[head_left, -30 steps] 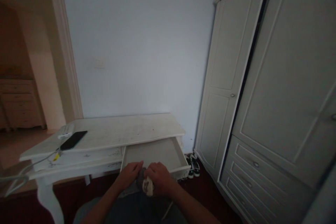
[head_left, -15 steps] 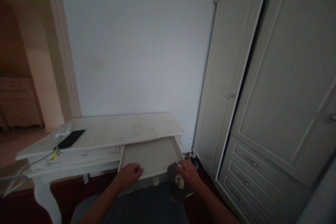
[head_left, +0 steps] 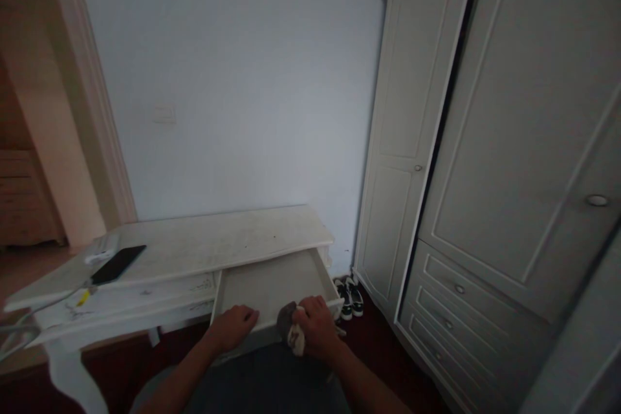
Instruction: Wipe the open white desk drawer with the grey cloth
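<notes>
Two hands of yours are down at the front of the open drawer (head_left: pixel 272 281). On your right hand (head_left: pixel 317 325), the fingers are closed around a bunched-up cloth (head_left: pixel 286 321), grey on one side with a pale, brown-marked bit poking out below your grip. That cloth is right at the drawer's front edge, toward its right end; can't tell if it's actually touching the wood. Your left hand (head_left: pixel 233 328) is at the front left corner, fingers curled in, and I honestly can't tell whether they've got hold of the rim or just rest there. Your dark-clothed lap (head_left: pixel 272 383) is right up by the drawer front.

The drawer slides out of the right half of a white bench (head_left: pixel 213 239) with scuffs on top. Over on the bench's left end you've got a dark phone (head_left: pixel 119 264), with a white box-like thing (head_left: pixel 103 248) just behind it, plus a pale cable (head_left: pixel 54 303) with a yellow tag (head_left: pixel 83 298) hanging by the front edge. Past the drawer's right side, black-and-white sneakers (head_left: pixel 356 297) sit on the dark red floor (head_left: pixel 376 343), next to a tall white wardrobe (head_left: pixel 398 136).
</notes>
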Motion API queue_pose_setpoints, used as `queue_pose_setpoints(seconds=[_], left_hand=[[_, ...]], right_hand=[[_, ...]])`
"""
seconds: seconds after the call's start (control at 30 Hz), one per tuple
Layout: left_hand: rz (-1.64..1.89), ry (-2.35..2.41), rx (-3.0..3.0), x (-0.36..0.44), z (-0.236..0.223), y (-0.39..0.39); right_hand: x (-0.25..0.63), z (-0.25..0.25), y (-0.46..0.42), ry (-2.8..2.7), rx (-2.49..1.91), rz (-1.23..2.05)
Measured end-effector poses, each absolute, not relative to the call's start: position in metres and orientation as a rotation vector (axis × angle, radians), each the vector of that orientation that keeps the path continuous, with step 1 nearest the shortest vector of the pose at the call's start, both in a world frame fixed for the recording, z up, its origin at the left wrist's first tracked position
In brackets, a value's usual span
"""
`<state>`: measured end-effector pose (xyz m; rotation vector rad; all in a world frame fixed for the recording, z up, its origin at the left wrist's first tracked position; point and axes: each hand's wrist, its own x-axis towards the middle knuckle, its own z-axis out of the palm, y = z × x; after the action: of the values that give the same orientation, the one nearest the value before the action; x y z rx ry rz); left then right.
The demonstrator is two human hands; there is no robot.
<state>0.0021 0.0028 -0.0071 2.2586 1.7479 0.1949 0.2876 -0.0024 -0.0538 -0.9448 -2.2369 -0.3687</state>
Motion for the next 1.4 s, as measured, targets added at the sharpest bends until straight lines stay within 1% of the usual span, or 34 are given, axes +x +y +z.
queue_pose_setpoints(seconds=[0.13,0.3,0.43,0.6,0.7,0.8,0.9,1.13,1.27,1.4], left_hand=[[0.153,1.732,2.244,0.003,-0.005,0.002],[0.138,1.731,2.235,0.004,-0.003,0.002],[0.139,1.731,2.238,0.002,-0.004,0.003],[0.146,1.725,2.243,0.001,-0.006,0.007],[0.147,1.716,2.236,0.002,-0.006,0.008],[0.159,1.709,2.229,0.002,-0.005,0.008],[0.165,1.706,2.221,0.002,-0.004,0.007],[0.204,1.723,2.244,0.002,-0.008,0.007],[0.234,1.762,2.251,0.002,-0.01,0.006],[0.267,1.789,2.263,0.002,-0.009,0.003]], right_hand=[[0.266,-0.051,-0.002,-2.309,-0.895,-0.36],[0.275,-0.043,-0.002,-2.406,-0.886,-0.317],[0.306,-0.035,0.002,-2.459,-0.889,-0.283],[0.363,-0.025,0.006,-2.371,-1.053,-0.272],[0.38,-0.025,0.004,-2.342,-1.083,-0.31],[0.371,-0.032,0.002,-2.266,-1.042,-0.385],[0.343,-0.042,0.001,-2.212,-0.986,-0.421],[0.278,-0.047,0.0,-2.326,-0.849,-0.455],[0.277,-0.046,0.0,-2.365,-0.809,-0.425],[0.303,-0.043,0.006,-2.425,-0.819,-0.398]])
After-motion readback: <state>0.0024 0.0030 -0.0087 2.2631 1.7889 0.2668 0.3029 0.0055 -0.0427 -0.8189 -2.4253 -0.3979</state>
